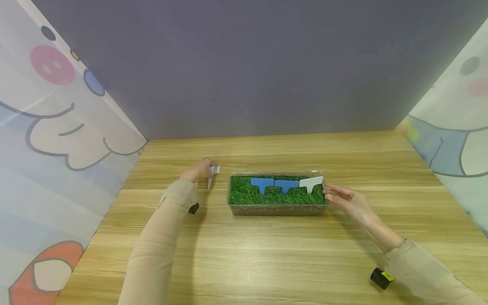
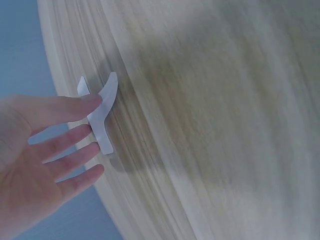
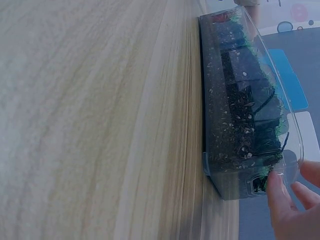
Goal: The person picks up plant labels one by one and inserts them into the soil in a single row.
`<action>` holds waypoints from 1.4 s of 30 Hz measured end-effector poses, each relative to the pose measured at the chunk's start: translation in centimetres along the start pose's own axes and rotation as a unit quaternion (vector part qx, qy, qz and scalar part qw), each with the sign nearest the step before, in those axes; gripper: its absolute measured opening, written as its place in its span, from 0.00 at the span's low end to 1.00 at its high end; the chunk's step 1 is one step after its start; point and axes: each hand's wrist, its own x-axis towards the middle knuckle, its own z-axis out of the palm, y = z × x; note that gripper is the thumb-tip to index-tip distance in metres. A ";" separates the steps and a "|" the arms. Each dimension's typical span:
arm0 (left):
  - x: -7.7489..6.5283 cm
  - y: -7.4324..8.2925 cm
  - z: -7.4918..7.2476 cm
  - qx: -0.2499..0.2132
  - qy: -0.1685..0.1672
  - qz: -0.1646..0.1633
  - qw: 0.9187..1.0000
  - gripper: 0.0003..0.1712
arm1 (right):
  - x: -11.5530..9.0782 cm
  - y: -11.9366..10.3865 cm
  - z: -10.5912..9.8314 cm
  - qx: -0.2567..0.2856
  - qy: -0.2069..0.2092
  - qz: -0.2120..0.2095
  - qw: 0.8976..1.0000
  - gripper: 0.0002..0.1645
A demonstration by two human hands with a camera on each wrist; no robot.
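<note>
In the left wrist view my left hand (image 2: 50,145) pinches a white T-shaped plant label (image 2: 103,112) between thumb and fingers. The head view puts this left hand (image 1: 199,170) left of a clear plastic planter box (image 1: 278,209), above the table. Green artificial grass (image 1: 240,190) fills the planter's top, with dark soil-like filling (image 3: 235,110) beneath. Two blue T-shaped labels (image 1: 262,184) and one white label (image 1: 311,183) stand upright in the grass. At the planter's right end, my right hand (image 1: 350,201) has its fingertips (image 3: 278,186) on the wall near the rim.
The planter sits on a wood-grain table (image 1: 244,254). A grey wall panel (image 1: 267,72) rises behind it, with cartoon-printed curtains (image 1: 57,140) at both sides. Black camera mounts (image 1: 381,278) show at the wrists.
</note>
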 end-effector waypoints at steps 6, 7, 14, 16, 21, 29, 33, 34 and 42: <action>0.0 0.1 -0.1 -0.007 -0.002 0.000 1.000 0.30 | 0.0 0.1 0.1 -0.003 0.009 0.003 1.000 0.34; 0.0 0.1 -0.2 -0.006 -0.002 0.000 1.000 0.30 | 0.0 0.1 0.1 -0.002 0.010 0.003 1.000 0.34; 0.1 -0.2 -0.3 -0.005 -0.011 -0.005 1.000 0.30 | -0.2 -0.1 0.0 -0.015 0.006 0.006 1.000 0.35; 0.2 -0.4 -0.3 -0.005 -0.010 -0.002 1.000 0.31 | -0.2 -0.1 0.0 -0.026 0.009 0.007 1.000 0.35; 0.1 -0.9 -0.3 0.003 0.005 0.011 1.000 0.31 | -0.4 -0.2 0.0 -0.043 0.012 0.007 0.999 0.34; 0.0 -0.9 -0.4 0.010 0.020 -0.003 1.000 0.31 | 0.1 0.9 -0.3 -0.014 0.010 -0.004 1.000 0.35; 0.1 -1.0 -0.2 0.013 0.028 -0.011 0.999 0.33 | 0.6 2.0 -0.7 -0.006 0.005 -0.004 1.000 0.36; 0.1 -1.0 -0.2 0.011 0.029 -0.014 0.999 0.33 | 0.7 2.2 -0.8 -0.001 0.004 -0.006 1.000 0.36; -0.1 -0.8 0.1 0.021 0.048 -0.020 0.998 0.30 | 1.3 3.4 -1.2 0.013 0.008 -0.002 1.000 0.40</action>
